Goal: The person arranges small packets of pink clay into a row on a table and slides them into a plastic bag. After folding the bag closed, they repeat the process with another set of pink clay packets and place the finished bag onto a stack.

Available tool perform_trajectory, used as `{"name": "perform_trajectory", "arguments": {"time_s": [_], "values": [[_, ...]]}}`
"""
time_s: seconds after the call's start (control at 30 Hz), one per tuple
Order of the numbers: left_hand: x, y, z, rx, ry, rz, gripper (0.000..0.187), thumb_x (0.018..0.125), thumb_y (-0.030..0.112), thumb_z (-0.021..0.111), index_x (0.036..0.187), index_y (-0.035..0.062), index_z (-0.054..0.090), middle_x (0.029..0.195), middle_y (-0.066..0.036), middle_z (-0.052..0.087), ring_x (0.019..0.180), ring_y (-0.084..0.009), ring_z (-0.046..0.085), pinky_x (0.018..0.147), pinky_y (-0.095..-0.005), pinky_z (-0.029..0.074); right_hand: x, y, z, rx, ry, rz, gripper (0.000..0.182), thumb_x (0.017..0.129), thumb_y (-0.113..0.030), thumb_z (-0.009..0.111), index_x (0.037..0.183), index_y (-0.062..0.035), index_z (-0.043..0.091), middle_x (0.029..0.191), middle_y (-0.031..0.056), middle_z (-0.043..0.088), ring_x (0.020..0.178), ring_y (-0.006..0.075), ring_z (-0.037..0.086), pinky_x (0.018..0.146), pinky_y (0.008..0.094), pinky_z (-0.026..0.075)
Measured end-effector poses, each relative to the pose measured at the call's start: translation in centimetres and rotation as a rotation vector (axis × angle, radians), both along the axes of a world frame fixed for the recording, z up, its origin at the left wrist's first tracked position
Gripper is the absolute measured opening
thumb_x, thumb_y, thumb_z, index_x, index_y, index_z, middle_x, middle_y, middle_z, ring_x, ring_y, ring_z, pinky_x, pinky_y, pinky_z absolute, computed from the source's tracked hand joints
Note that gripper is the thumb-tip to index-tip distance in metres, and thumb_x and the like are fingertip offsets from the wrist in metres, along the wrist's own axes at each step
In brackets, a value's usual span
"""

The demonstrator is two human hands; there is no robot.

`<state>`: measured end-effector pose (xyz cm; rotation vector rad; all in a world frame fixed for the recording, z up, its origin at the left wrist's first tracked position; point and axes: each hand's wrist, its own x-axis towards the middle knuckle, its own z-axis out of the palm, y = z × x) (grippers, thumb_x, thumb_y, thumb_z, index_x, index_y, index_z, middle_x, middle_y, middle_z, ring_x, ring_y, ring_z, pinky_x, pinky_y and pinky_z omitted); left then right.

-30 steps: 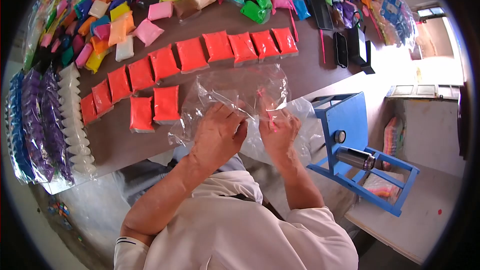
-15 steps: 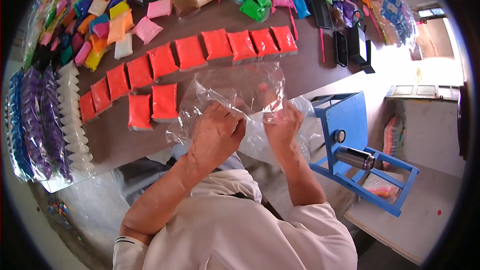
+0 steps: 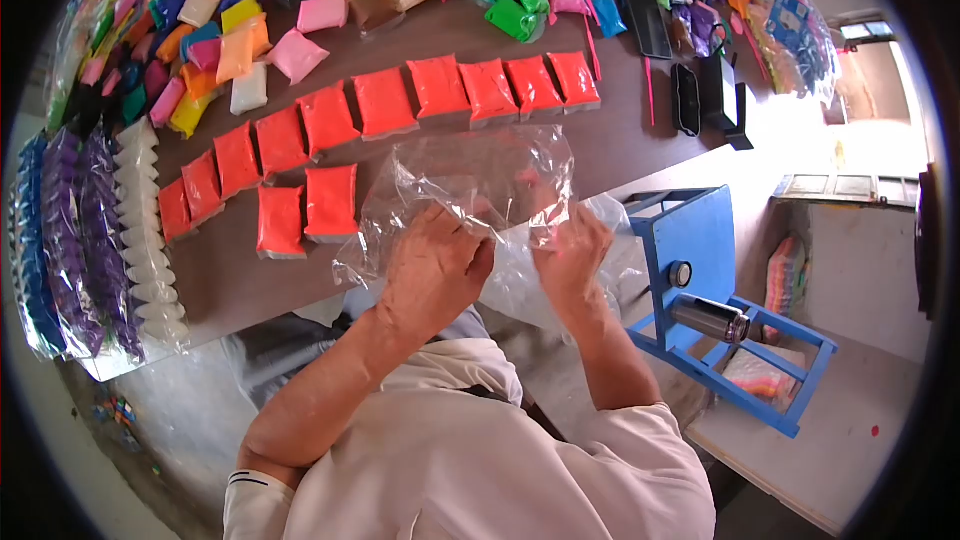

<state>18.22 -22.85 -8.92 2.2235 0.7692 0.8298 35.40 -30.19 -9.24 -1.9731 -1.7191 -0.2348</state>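
Observation:
My left hand (image 3: 437,258) is closed, its curled fingers pinching a crinkled clear plastic bag (image 3: 480,162) near its lower edge. On the other side of the bag my right hand (image 3: 572,255) grips the film, partly seen through it. The bag spreads over the table's front edge, and its see-through folds make its opening hard to make out. Beyond it, a curved row of flat red packets (image 3: 384,103) lies on the brown table. Two more red packets (image 3: 331,202) lie side by side to the left of the bag.
Piled packets of many colours (image 3: 240,50) cover the table's far side. Strips of purple (image 3: 65,240) and white packets (image 3: 150,230) lie at the left edge. Black cases (image 3: 715,90) lie far right. A blue stool (image 3: 690,240) with a metal flask (image 3: 708,317) stands right.

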Motion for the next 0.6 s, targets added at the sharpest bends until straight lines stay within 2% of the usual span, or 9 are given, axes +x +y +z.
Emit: {"name": "perform_trajectory", "arguments": {"time_s": [0.1,0.13,0.2,0.27,0.37,0.4,0.5,0.6], "values": [[-0.1,-0.1,-0.5,-0.039,0.001,-0.019,0.011,0.076,0.003,0.07,0.087,0.0031,0.067,0.099,-0.01,0.067,0.091,-0.031,0.062,0.081,-0.0412,0.052,-0.2,-0.6,-0.5,0.112,0.05,0.043,0.045,0.07,-0.004,0.071,0.114,-0.0079,0.068,0.074,0.0052,0.064,0.063,0.0264,0.063,0.054,0.0364,0.048],[-0.2,-0.2,-0.6,-0.045,0.003,-0.019,0.011,0.076,0.003,0.07,0.087,0.0031,0.067,0.099,-0.01,0.067,0.091,-0.031,0.062,0.081,-0.0412,0.052,-0.1,-0.7,-0.6,0.106,0.052,0.043,0.045,0.07,-0.004,0.071,0.114,-0.0079,0.068,0.074,0.0052,0.064,0.063,0.0264,0.063,0.054,0.0364,0.048],[-0.4,-0.1,-0.5,-0.058,0.072,-0.039,0.024,0.074,0.002,0.074,0.096,0.0016,0.066,0.112,-0.015,0.069,0.1,-0.0361,0.064,0.086,-0.0435,0.054,0.3,-0.2,-0.8,0.057,0.027,0.02,0.042,0.068,-0.004,0.072,0.11,-0.0067,0.068,0.072,0.0063,0.062,0.063,0.0271,0.062,0.056,0.038,0.048],[-0.3,-0.1,-0.2,-0.048,0.061,-0.033,0.024,0.074,0.002,0.074,0.096,0.0018,0.066,0.113,-0.015,0.068,0.1,-0.0363,0.064,0.086,-0.0437,0.053,0.7,-0.1,-0.8,0.012,-0.002,-0.009,0.039,0.066,-0.005,0.072,0.105,-0.0055,0.068,0.07,0.0073,0.059,0.063,0.0279,0.061,0.057,0.0395,0.048],[-0.2,-0.1,-0.3,-0.04,0.06,-0.036,0.023,0.075,0.002,0.073,0.096,0.002,0.066,0.114,-0.015,0.068,0.101,-0.0366,0.063,0.087,-0.044,0.053,-0.5,-0.6,-0.6,-0.007,0.078,0.062,0.041,0.068,-0.005,0.07,0.109,-0.0055,0.068,0.07,0.007,0.059,0.062,0.0264,0.061,0.057,0.0384,0.048],[-0.2,-0.1,-0.4,-0.048,0.074,-0.039,0.022,0.075,0.002,0.073,0.095,0.002,0.066,0.114,-0.015,0.067,0.101,-0.0367,0.063,0.087,-0.0442,0.053,-0.2,-0.2,-0.5,0.096,0.057,0.133,0.041,0.07,-0.004,0.069,0.111,-0.0063,0.068,0.068,0.0068,0.057,0.059,0.0251,0.06,0.053,0.0374,0.046],[-0.4,-0.1,-0.3,-0.035,0.061,-0.054,0.023,0.075,0.002,0.073,0.096,0.0018,0.066,0.113,-0.015,0.067,0.102,-0.0369,0.063,0.087,-0.0447,0.053,1.3,0.4,-0.7,0.106,-0.011,0.046,0.04,0.071,-0.004,0.069,0.111,-0.0066,0.069,0.068,0.0062,0.058,0.058,0.0246,0.06,0.05,0.0365,0.045],[-0.3,-0.1,-0.4,-0.054,0.064,-0.043,0.022,0.074,0.002,0.073,0.094,0.0017,0.066,0.114,-0.014,0.067,0.101,-0.0369,0.063,0.087,-0.0447,0.053,0.1,-0.4,-0.7,0.045,0.056,0.053,0.038,0.071,-0.003,0.07,0.109,-0.0073,0.069,0.067,0.0057,0.058,0.058,0.0253,0.06,0.05,0.0376,0.045]]}}
